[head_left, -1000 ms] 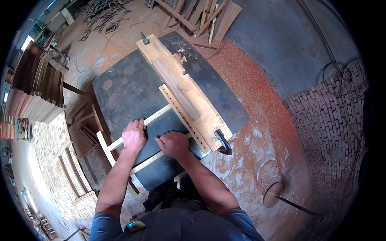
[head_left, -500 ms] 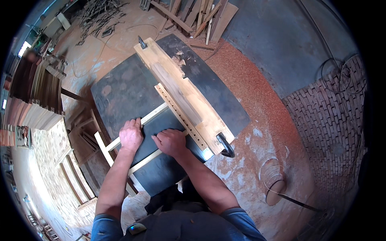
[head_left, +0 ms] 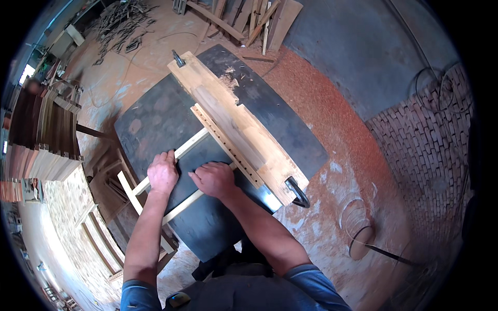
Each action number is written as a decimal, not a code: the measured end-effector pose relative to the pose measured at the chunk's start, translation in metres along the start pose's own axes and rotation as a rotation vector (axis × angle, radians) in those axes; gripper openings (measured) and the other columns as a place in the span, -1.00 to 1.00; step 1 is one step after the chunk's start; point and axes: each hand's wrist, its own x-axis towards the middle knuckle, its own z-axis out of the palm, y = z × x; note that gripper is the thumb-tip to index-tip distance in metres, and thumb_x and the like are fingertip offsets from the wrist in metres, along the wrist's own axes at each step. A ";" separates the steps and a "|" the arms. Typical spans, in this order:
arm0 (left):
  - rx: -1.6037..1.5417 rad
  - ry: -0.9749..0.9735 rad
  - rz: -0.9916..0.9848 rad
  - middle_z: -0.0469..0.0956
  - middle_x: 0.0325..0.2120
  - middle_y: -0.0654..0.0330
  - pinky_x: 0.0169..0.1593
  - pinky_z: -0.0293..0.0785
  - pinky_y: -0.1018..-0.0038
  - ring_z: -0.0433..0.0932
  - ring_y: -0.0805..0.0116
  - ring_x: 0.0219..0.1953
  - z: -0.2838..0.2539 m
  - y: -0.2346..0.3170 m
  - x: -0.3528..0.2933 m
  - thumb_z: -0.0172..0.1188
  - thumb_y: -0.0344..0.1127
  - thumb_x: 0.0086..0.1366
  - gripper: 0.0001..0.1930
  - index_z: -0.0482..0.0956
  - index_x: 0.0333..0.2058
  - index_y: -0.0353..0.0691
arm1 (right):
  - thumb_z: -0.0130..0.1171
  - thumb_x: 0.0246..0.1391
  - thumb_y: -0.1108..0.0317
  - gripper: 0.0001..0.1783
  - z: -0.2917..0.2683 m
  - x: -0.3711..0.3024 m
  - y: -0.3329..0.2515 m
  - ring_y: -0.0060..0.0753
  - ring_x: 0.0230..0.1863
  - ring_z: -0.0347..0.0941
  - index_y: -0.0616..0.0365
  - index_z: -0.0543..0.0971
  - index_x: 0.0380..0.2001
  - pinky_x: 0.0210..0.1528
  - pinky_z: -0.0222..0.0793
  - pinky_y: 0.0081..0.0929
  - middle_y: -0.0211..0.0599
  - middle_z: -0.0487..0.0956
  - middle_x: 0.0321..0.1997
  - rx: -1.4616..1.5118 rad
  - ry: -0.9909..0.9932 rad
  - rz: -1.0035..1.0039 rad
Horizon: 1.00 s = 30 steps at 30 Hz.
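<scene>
A pale wooden frame lies across a dark tabletop (head_left: 155, 111). It has two parallel rails, a crosspiece at the left end and a strip with a row of holes (head_left: 226, 145) at the right end. My left hand (head_left: 162, 173) is closed round the far rail (head_left: 191, 143). My right hand (head_left: 214, 180) is curled into a fist over the near rail (head_left: 182, 207), its fingertips hidden. Beyond the drilled strip a thick wooden board (head_left: 244, 127) is fixed to the table by a black clamp at each end, the near clamp (head_left: 297, 192) being the larger in view.
Wood shavings (head_left: 228, 81) lie on the table behind the board. Stacked wooden parts (head_left: 39, 124) stand at the left, another slatted frame (head_left: 101, 236) below them. Planks (head_left: 259, 23) lean at the back. Sawdust covers the floor to the right, near a round disc (head_left: 361, 242).
The wooden frame has shifted a little left, away from the clamped board, with both my hands still on it. More of a shiny patch shows near the board's near end. The view has turned slightly.
</scene>
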 end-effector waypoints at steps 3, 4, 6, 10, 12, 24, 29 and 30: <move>-0.004 -0.017 0.001 0.54 -0.41 0.23 -0.30 0.56 0.31 0.57 0.23 -0.29 0.001 -0.007 0.006 0.25 -0.30 0.17 -0.74 0.61 -0.14 -0.13 | 0.33 -0.02 0.17 -0.65 0.006 0.008 0.001 -0.20 -0.54 0.52 -0.01 0.44 -0.73 -0.46 0.44 -0.25 -0.30 0.52 -0.65 -0.001 -0.012 0.006; 0.000 -0.015 0.001 0.54 -0.41 0.23 -0.30 0.56 0.31 0.57 0.23 -0.29 0.002 -0.009 0.008 0.25 -0.30 0.17 -0.75 0.61 -0.15 -0.13 | 0.32 -0.02 0.17 -0.65 0.008 0.011 0.001 -0.20 -0.54 0.52 -0.01 0.44 -0.73 -0.46 0.44 -0.25 -0.30 0.52 -0.65 -0.001 -0.020 0.010; 0.005 -0.010 -0.001 0.53 -0.42 0.22 -0.30 0.56 0.30 0.57 0.23 -0.29 0.004 -0.013 0.012 0.25 -0.31 0.17 -0.76 0.61 -0.16 -0.13 | 0.32 -0.02 0.17 -0.66 0.010 0.016 0.002 -0.20 -0.53 0.53 -0.01 0.45 -0.72 -0.44 0.45 -0.25 -0.29 0.53 -0.65 0.002 -0.032 0.017; 0.011 -0.018 -0.003 0.53 -0.40 0.21 -0.29 0.56 0.29 0.57 0.21 -0.27 0.007 -0.020 0.021 0.24 -0.31 0.18 -0.76 0.60 -0.16 -0.12 | 0.31 -0.01 0.16 -0.66 0.015 0.025 0.004 -0.20 -0.52 0.54 0.00 0.47 -0.71 -0.41 0.46 -0.25 -0.28 0.54 -0.64 0.024 -0.033 0.014; 0.021 -0.037 -0.007 0.54 -0.39 0.20 -0.28 0.56 0.29 0.58 0.21 -0.26 0.009 -0.025 0.026 0.23 -0.31 0.18 -0.75 0.60 -0.14 -0.12 | 0.31 0.00 0.16 -0.67 0.020 0.030 0.005 -0.19 -0.51 0.55 0.00 0.47 -0.71 -0.40 0.46 -0.25 -0.27 0.55 -0.63 0.015 -0.046 0.022; 0.006 -0.024 -0.028 0.53 -0.40 0.18 -0.26 0.55 0.22 0.57 0.13 -0.25 0.019 -0.052 0.052 0.20 -0.29 0.23 -0.83 0.58 -0.20 -0.12 | 0.27 0.03 0.13 -0.68 0.048 0.059 0.013 -0.17 -0.47 0.57 0.00 0.51 -0.69 -0.35 0.48 -0.23 -0.24 0.58 -0.60 0.007 -0.088 0.049; 0.022 -0.018 -0.030 0.54 -0.40 0.18 -0.26 0.55 0.24 0.58 0.16 -0.26 0.023 -0.063 0.064 0.21 -0.30 0.22 -0.82 0.59 -0.20 -0.12 | 0.25 0.05 0.12 -0.68 0.060 0.072 0.017 -0.16 -0.45 0.59 0.00 0.52 -0.67 -0.34 0.49 -0.22 -0.24 0.60 -0.58 0.010 -0.115 0.050; 0.033 -0.021 -0.022 0.54 -0.40 0.18 -0.26 0.56 0.25 0.58 0.16 -0.27 0.023 -0.065 0.066 0.22 -0.31 0.20 -0.81 0.60 -0.19 -0.12 | 0.25 0.05 0.12 -0.68 0.060 0.074 0.017 -0.16 -0.44 0.59 0.00 0.53 -0.67 -0.34 0.49 -0.22 -0.24 0.60 -0.58 0.009 -0.116 0.047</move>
